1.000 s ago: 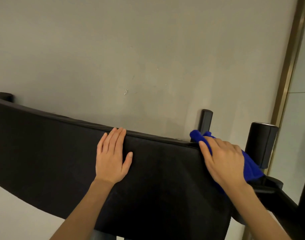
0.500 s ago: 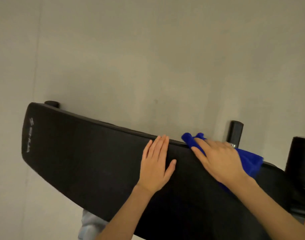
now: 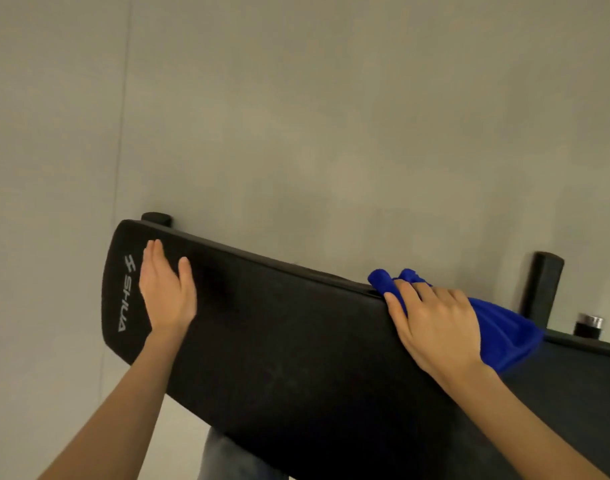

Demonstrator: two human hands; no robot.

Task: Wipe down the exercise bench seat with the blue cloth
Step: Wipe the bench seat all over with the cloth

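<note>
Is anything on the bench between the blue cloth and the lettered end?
Only the left hand, lying flat on the bench near that end; the stretch between it and the cloth looks bare.

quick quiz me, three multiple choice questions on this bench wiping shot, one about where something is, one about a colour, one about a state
1. Where is the blue cloth?
A) under the right hand at the bench pad's far edge
B) on the floor
C) hung on the wall

2. What colour is the pad's logo?
A) red
B) white
C) yellow

3. How is the left hand?
A) clenched in a fist
B) pinching the cloth
C) flat, fingers straight

Answers:
1 A, the cloth bunches out from under the right hand on the far edge.
2 B, the letters show white on the black pad.
3 C, its palm lies flat on the pad beside the logo.
</note>
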